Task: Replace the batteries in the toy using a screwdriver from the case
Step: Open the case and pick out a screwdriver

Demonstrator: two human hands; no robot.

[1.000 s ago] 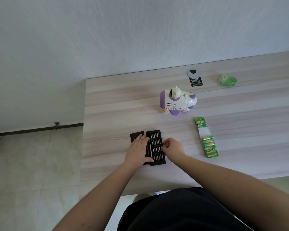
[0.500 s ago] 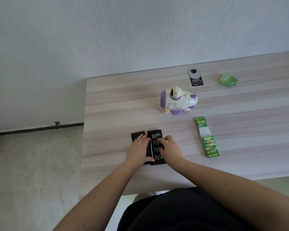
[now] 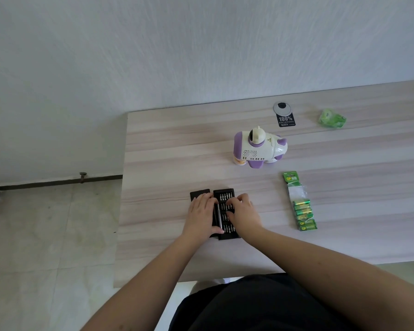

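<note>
Left hand (image 3: 202, 212) lies flat, pinning the open case (image 3: 224, 213) to the counter (image 3: 167, 163) so it won't slide, while right hand (image 3: 243, 212), fingers loosely curled and empty, picks among the bits. Toy (image 3: 259, 149) waits beyond, batteries (image 3: 302, 211) to the right.

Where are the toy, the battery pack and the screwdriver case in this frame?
toy (image 3: 258, 149), head view, on its white body.
battery pack (image 3: 302, 209), head view, on the green batteries.
screwdriver case (image 3: 225, 195), head view, on the open bit tray's far end.
</note>
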